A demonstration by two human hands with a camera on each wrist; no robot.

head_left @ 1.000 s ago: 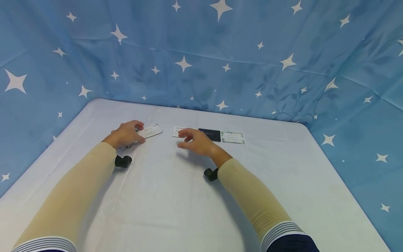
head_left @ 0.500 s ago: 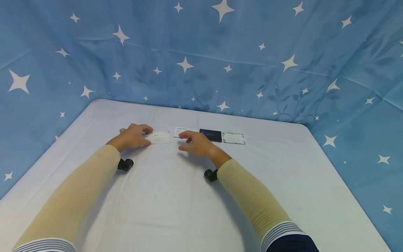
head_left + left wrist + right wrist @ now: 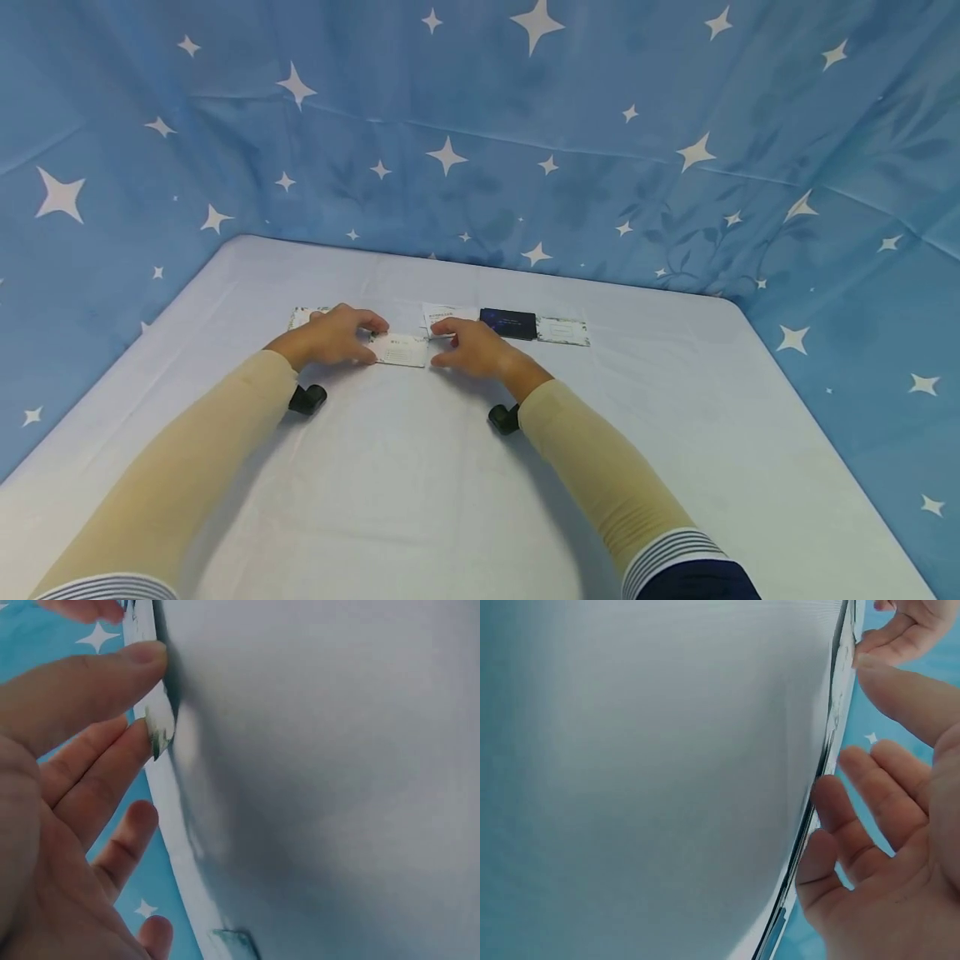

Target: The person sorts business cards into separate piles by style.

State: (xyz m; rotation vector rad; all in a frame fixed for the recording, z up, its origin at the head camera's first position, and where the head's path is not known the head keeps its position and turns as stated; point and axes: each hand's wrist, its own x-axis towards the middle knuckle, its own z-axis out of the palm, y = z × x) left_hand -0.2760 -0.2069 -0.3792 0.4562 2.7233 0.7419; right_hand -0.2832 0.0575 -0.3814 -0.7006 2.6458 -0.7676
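Observation:
My left hand (image 3: pixel 335 337) pinches a white card with a leafy border (image 3: pixel 401 350) by its left end, thumb on the near edge and fingers on the far one. In the left wrist view that card (image 3: pixel 160 720) appears nearly edge-on, slightly bent. My right hand (image 3: pixel 477 347) is at the card's right end, thumb and forefinger apart; whether they touch it I cannot tell. Behind the right fingers lies a white card with printed text (image 3: pixel 442 315), partly covered. To its right are a dark blue card (image 3: pixel 508 323) and another leafy-bordered white card (image 3: pixel 564 331), in a row.
A further leafy-bordered card (image 3: pixel 300 317) lies behind my left hand, mostly hidden by it. Everything lies on a white-covered table (image 3: pixel 420 483). A blue curtain with white stars (image 3: pixel 480 125) hangs along its far side. Small black devices (image 3: pixel 307 399) sit under both wrists.
My left hand has carried its card rightward and nearer, from beside the left-hand card to my right fingers. The card has turned from slanted to nearly level. My right hand has barely moved.

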